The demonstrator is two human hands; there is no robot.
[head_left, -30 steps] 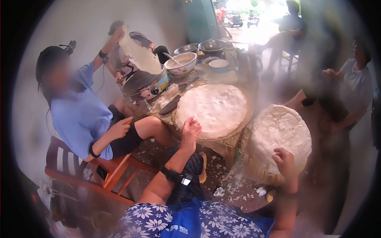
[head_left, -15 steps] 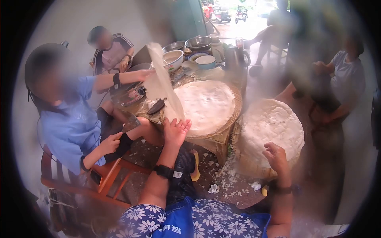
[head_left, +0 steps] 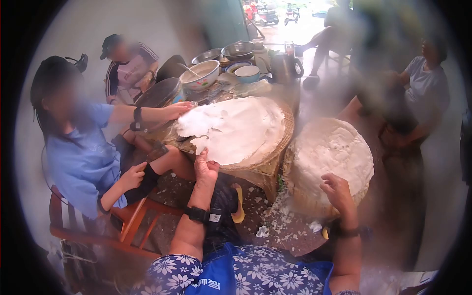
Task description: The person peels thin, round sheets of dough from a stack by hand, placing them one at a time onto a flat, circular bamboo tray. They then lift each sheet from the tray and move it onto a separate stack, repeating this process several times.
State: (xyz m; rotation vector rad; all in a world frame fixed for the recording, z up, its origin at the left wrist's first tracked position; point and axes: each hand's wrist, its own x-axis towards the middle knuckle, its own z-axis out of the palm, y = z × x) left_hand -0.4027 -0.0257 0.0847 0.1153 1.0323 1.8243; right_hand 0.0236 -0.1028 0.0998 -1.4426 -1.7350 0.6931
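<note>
At the near edge of the round woven tray (head_left: 284, 141), your left hand (head_left: 205, 167) pinches the thin white sheet (head_left: 241, 128).
The sheet spreads away from you, ahead of that nearer hand; your right hand (head_left: 337, 189) rests loosely curled, gripping nothing, on the second stack (head_left: 329, 152) to the right.

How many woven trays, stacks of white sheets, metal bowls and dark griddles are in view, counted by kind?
woven trays: 2
stacks of white sheets: 2
metal bowls: 2
dark griddle: 1
Total: 7
</note>
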